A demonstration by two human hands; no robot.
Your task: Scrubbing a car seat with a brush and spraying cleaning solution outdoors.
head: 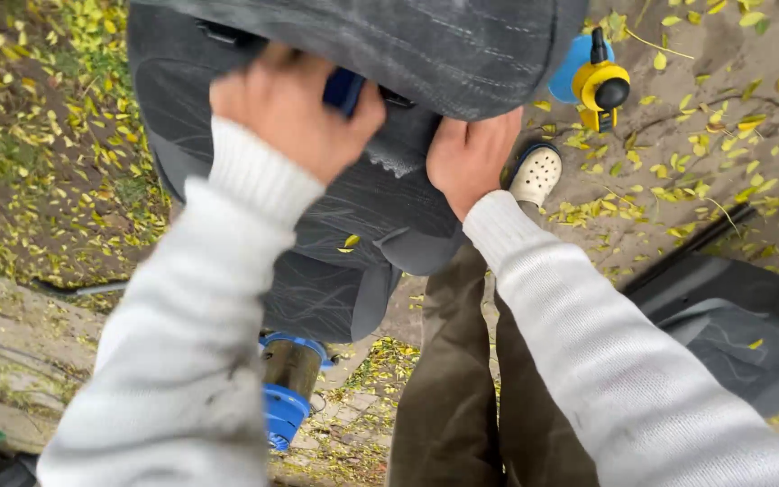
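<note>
I hold up a large dark grey car floor mat (pixel 344 198), streaked with pale dirt and folded over at the top. My left hand (pixel 290 108) grips its upper left part, with something blue showing under the fingers. My right hand (pixel 471 153) is closed on the mat's fold further right. Both arms wear white knit sleeves. The mat hides most of the ground directly below my hands.
A blue and yellow sprayer tool (pixel 597 81) lies on the bare ground at upper right near my white clog (pixel 536 173). Another dark mat (pixel 732 316) lies at right. A blue-ended cylinder (pixel 288 388) stands below the held mat. Yellow leaves cover the ground.
</note>
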